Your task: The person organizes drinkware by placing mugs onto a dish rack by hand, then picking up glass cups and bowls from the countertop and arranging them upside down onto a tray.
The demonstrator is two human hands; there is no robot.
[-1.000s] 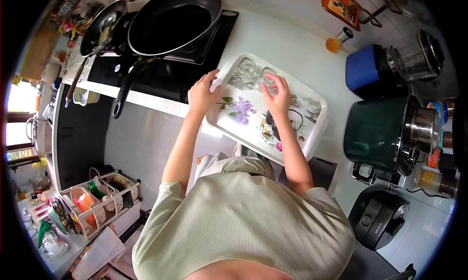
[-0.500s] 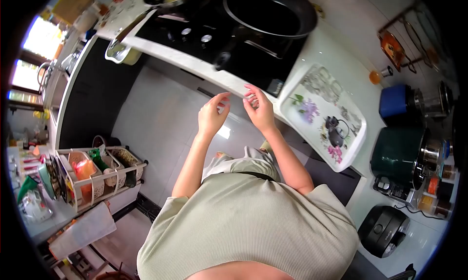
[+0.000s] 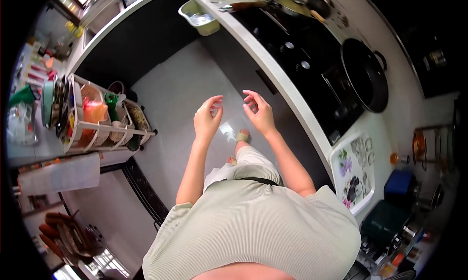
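Note:
My left hand (image 3: 208, 119) is raised in front of my body over the tiled floor, fingers curved and apart, holding nothing. Beside it, my right hand (image 3: 259, 113) is held up the same way, open, with no object in it. A gap lies between the two palms. Nearest to my right hand is the white edge of the counter (image 3: 292, 92), which it does not touch. On that counter are a black gas stove (image 3: 312, 68) and a dark frying pan (image 3: 364, 75). A white tray with a flower and teapot print (image 3: 366, 160) lies past the stove.
A second pan with a wooden handle (image 3: 292, 6) sits at the stove's far end. A pale green bin (image 3: 207, 26) hangs at the counter's side. To the left stands a white rack of food baskets (image 3: 97, 129). Blue and green appliances (image 3: 385, 221) line the right wall.
My view has turned to the left, so the stove, pan and tray now appear further right. One foot has stepped forward. Both hands keep the same open pose.

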